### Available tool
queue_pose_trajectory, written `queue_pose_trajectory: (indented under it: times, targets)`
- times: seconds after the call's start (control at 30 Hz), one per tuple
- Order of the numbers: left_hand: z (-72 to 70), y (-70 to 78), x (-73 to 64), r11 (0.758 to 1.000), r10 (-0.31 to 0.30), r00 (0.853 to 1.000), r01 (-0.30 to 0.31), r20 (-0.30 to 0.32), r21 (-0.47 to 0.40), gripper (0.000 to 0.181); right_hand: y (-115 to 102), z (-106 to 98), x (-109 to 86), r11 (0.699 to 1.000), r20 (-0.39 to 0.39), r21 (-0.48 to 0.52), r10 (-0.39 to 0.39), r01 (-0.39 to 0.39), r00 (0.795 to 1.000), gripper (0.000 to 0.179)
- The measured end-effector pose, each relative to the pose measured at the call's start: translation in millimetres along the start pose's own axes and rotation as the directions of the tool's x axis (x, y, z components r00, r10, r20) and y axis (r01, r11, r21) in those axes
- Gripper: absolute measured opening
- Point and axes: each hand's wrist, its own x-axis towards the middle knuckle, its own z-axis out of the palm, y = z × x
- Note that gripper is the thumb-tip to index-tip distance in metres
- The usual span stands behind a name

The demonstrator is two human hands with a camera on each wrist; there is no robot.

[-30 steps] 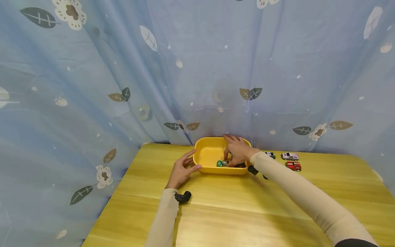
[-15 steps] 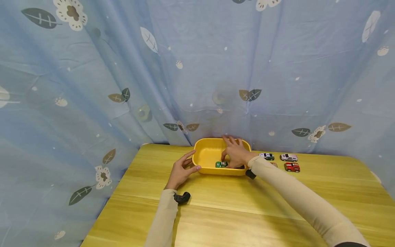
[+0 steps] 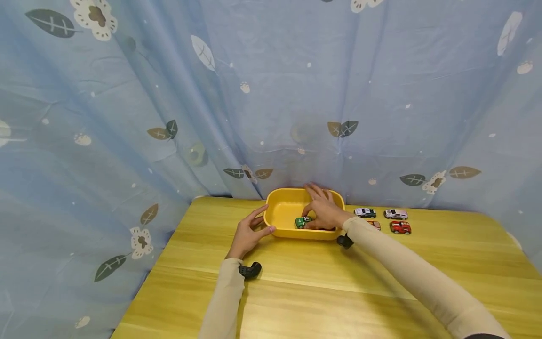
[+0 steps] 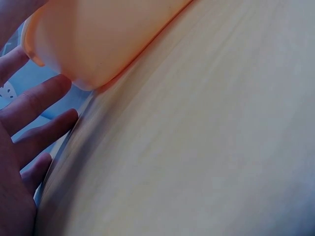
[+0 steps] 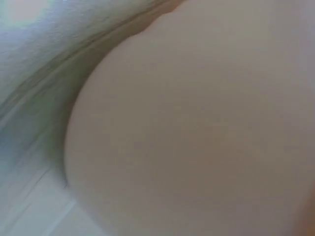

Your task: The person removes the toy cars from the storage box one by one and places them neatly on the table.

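A yellow plastic box (image 3: 305,234) stands at the back of the table. My left hand (image 3: 249,234) holds its left end, thumb at the front rim and fingers along the side; the left wrist view shows those fingers spread beside the box wall (image 4: 98,39). Inside the box, my right hand (image 3: 325,212) pinches a green toy car (image 3: 301,221) between thumb and index finger, the other fingers reaching to the far rim. Something dark beneath this palm is mostly hidden. Only a blurred, pale surface fills most of the right wrist view.
Right of the box sit a white and dark toy car (image 3: 365,213), a pale pink one (image 3: 395,214), a red one (image 3: 400,227) and another reddish one (image 3: 374,224) partly behind the right sleeve. A blue patterned curtain (image 3: 262,94) hangs behind the table (image 3: 296,282).
The green toy car has tilted in the box under my right fingers. My right forearm has shifted slightly, uncovering more of the cars beside it. My left hand stays at the box.
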Motion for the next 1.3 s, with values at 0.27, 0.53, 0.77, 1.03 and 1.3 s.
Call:
queue_pose_trajectory:
  times: [0.27,0.53,0.77,1.03,1.3]
  targets:
    - [1.0,-1.2,-0.4,1.000,0.000,1.000,0.000,-0.007,0.023,0.071,0.8,-20.5,-17.1,0.997,-0.011,-0.031,-0.066,0.066,0.998,0.026]
    - [-1.8,-1.8,-0.6,1.000,-0.001,1.000,0.001,-0.001,0.014,0.073,10.5,-49.4,-46.0,0.999,-0.030,-0.019,-0.031,0.031,0.999,0.033]
    - [0.1,-1.4,0.9,1.000,0.001,1.000,-0.001,-0.003,0.002,0.075,38.2,-71.6,-88.4,0.999,-0.099,0.028,0.033,-0.030,0.995,0.032]
    - [-4.7,1.0,4.7,1.000,0.004,1.000,-0.004,-0.013,0.018,0.072,67.4,-93.6,-128.4,0.998,-0.105,0.031,0.053,-0.050,0.993,0.032]
    - [-1.1,-4.0,5.3,0.999,-0.013,1.000,0.013,0.005,0.038,0.073,96.8,-92.7,-178.9,0.995,-0.041,0.001,0.104,-0.104,0.994,0.033]
